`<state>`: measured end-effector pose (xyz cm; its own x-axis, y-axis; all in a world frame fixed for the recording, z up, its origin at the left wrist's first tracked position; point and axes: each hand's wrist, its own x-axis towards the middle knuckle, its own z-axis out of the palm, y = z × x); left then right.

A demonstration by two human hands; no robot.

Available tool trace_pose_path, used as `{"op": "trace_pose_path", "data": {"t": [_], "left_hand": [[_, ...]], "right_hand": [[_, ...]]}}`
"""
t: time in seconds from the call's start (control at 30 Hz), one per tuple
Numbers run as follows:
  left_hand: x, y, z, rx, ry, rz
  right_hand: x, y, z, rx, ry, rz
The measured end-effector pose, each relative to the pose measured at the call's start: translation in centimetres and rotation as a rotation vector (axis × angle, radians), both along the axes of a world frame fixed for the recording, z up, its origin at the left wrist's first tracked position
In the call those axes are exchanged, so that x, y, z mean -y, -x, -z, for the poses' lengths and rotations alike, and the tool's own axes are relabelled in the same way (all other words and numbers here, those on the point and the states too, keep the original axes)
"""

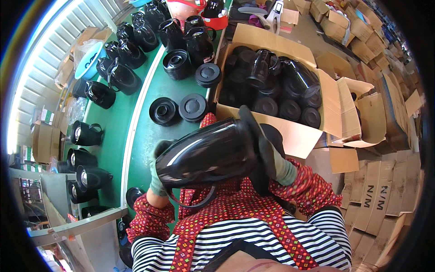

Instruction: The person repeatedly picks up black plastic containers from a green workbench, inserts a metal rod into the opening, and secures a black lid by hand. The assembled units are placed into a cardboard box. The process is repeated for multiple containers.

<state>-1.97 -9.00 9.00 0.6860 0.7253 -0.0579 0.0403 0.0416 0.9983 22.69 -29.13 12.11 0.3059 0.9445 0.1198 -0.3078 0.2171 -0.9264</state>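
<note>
A glossy black jug [206,152] lies sideways in front of my chest, its looped handle hanging toward me. Around its left end my left hand [156,177], in a grey-green glove with dark fingers, is closed; the fingertips are partly hidden behind the jug. My right hand [268,156], gloved alike, grips the right end with its fingers pointing up and away. Dark parts by that palm blend together, so I cannot tell whether a separate base piece is there. Beyond the jug, black round discs [193,107] and a dished black ring [163,111] lie on the green belt.
Several black jugs [123,78] stand along the green bench [115,109] at left. An open carton [290,129] of black round parts and jug bodies sits just beyond my right hand. A blue basin [89,61] stands far left; flattened cartons [376,195] lie at right.
</note>
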Motion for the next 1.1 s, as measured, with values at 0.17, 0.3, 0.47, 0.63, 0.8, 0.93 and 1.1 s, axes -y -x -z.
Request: {"op": "trace_pose_path", "data": {"t": [0.17, 0.3, 0.47, 0.63, 0.8, 0.93, 1.1], "left_hand": [[0.7, -0.2, 1.4, 0.143, -0.134, -0.037], [-1.4, -1.3, -1.8, 0.113, -0.619, 0.013], [-0.5, -2.0, -3.0, 0.056, -0.404, -0.046], [1.8, 0.1, 4.9, 0.262, 0.471, 0.223], [3.4, -1.3, 6.1, 0.246, 0.363, 0.244], [0.8, 0.6, 5.7, 0.149, -0.034, 0.13], [-1.0, -1.5, 0.2, 0.041, -0.437, 0.015]], "right_hand": [[-1.1, -0.4, 1.9, 0.475, -0.394, 0.127], [-1.6, 1.4, 3.5, -0.262, -0.158, 0.108], [-1.4, 0.8, 3.0, -0.266, -0.024, 0.066], [-0.8, -0.5, 0.9, 0.805, -0.296, 0.158], [-1.5, -0.5, -0.3, 0.826, -0.368, 0.107], [-2.0, 1.1, -0.3, 0.514, -0.265, 0.24], [-1.4, 1.6, 4.3, -0.283, 0.005, 0.247]]}}
